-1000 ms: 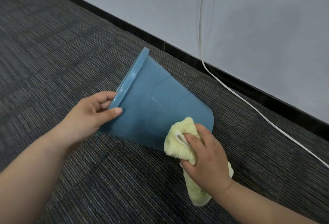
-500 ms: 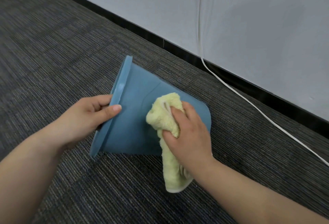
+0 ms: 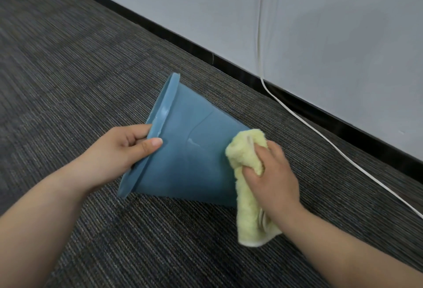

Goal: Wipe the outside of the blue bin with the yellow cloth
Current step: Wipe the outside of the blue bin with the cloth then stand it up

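Note:
The blue bin [image 3: 190, 150] lies tipped on its side over the carpet, rim to the left and base to the right. My left hand [image 3: 121, 148] grips the rim, thumb on the outer wall and fingers curled inside. My right hand [image 3: 270, 173] clutches the bunched yellow cloth [image 3: 247, 187] and presses it against the bin's outer wall near the base. The cloth's loose end hangs down below my wrist. The bin's base and inside are hidden from me.
Dark striped carpet [image 3: 68, 81] covers the floor all around. A pale wall [image 3: 320, 35] with a black skirting [image 3: 229, 65] runs diagonally behind the bin. A white cable [image 3: 297, 118] drops down the wall and trails across the carpet to the right.
My right hand has slid the cloth from the middle of the bin's wall back toward its base on the right. My left hand keeps its grip on the rim; the bin has tilted slightly.

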A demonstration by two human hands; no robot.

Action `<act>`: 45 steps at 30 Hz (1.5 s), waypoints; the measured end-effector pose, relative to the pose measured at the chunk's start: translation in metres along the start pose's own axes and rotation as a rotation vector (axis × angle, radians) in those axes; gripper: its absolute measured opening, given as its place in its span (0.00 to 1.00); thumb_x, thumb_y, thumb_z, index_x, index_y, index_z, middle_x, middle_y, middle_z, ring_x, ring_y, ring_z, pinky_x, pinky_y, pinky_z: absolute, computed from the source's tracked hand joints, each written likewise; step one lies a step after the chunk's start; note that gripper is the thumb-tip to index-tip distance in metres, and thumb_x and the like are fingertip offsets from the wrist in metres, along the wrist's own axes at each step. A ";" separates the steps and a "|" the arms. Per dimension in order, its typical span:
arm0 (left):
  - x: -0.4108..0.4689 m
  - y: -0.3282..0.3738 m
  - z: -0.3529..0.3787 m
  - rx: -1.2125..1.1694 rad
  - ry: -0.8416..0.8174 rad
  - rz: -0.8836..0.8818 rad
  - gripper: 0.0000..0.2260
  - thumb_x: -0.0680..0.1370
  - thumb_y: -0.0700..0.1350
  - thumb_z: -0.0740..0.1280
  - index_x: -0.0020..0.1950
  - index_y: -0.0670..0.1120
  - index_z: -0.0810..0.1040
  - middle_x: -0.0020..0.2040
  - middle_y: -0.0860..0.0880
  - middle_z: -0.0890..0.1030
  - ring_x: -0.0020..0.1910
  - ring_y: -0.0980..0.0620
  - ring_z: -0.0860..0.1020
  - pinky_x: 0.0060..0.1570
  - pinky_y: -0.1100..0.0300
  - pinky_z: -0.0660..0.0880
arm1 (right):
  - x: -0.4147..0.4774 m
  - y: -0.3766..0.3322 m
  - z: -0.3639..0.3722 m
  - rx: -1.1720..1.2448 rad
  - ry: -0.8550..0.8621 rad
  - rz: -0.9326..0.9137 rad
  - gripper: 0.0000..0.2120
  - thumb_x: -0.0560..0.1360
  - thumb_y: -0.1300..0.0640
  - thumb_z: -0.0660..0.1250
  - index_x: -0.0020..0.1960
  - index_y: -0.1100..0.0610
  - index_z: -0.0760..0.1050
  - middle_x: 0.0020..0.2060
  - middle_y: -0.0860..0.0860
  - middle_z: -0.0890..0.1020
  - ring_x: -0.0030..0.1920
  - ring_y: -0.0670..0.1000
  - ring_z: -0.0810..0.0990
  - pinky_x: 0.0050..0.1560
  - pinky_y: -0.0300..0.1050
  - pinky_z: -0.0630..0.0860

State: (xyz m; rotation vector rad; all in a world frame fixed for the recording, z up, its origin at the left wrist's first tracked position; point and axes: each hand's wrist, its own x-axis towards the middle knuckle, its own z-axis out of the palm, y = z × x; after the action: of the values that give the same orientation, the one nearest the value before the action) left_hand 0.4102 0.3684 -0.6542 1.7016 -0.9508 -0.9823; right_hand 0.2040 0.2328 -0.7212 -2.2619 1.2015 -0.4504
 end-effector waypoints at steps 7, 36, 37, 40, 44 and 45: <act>0.001 0.009 0.007 -0.003 0.006 -0.014 0.13 0.66 0.50 0.63 0.47 0.50 0.80 0.40 0.53 0.86 0.38 0.55 0.83 0.32 0.68 0.76 | 0.030 -0.010 -0.011 0.125 0.001 0.090 0.07 0.71 0.55 0.62 0.47 0.52 0.74 0.55 0.51 0.71 0.46 0.52 0.72 0.41 0.45 0.66; 0.000 0.000 -0.002 -0.033 0.026 -0.031 0.10 0.67 0.48 0.62 0.44 0.51 0.81 0.39 0.53 0.86 0.38 0.55 0.82 0.34 0.66 0.77 | -0.017 -0.068 0.006 -0.125 -0.079 -0.524 0.27 0.53 0.54 0.77 0.51 0.55 0.77 0.55 0.61 0.78 0.45 0.62 0.79 0.42 0.53 0.77; 0.000 -0.001 -0.003 -0.039 0.033 -0.035 0.10 0.67 0.48 0.62 0.43 0.52 0.81 0.38 0.53 0.86 0.37 0.56 0.82 0.32 0.67 0.77 | -0.021 -0.064 0.008 -0.142 -0.093 -0.549 0.27 0.51 0.54 0.78 0.49 0.55 0.77 0.53 0.61 0.79 0.42 0.61 0.80 0.39 0.52 0.78; 0.001 -0.002 -0.005 -0.054 0.062 -0.047 0.10 0.67 0.49 0.62 0.42 0.51 0.81 0.36 0.54 0.85 0.35 0.57 0.82 0.30 0.67 0.76 | -0.009 -0.044 0.006 -0.116 -0.068 -0.394 0.26 0.58 0.56 0.76 0.55 0.57 0.76 0.59 0.62 0.75 0.50 0.63 0.77 0.48 0.55 0.75; 0.003 -0.003 -0.006 -0.042 0.093 -0.055 0.10 0.66 0.50 0.62 0.42 0.52 0.81 0.35 0.55 0.85 0.34 0.58 0.82 0.29 0.68 0.76 | -0.001 -0.033 0.003 -0.172 -0.046 -0.236 0.24 0.62 0.56 0.74 0.57 0.58 0.74 0.62 0.62 0.72 0.53 0.63 0.74 0.50 0.55 0.72; 0.003 -0.003 -0.006 -0.044 0.091 -0.054 0.10 0.66 0.49 0.62 0.42 0.53 0.80 0.35 0.56 0.85 0.34 0.58 0.82 0.29 0.68 0.76 | -0.006 -0.034 0.006 -0.198 -0.049 -0.292 0.26 0.57 0.56 0.77 0.53 0.59 0.75 0.58 0.64 0.75 0.47 0.63 0.77 0.44 0.56 0.75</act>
State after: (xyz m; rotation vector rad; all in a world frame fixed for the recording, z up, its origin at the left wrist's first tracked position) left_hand 0.4176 0.3687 -0.6557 1.7277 -0.8229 -0.9455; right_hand 0.2268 0.2552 -0.7058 -2.6183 0.9290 -0.3947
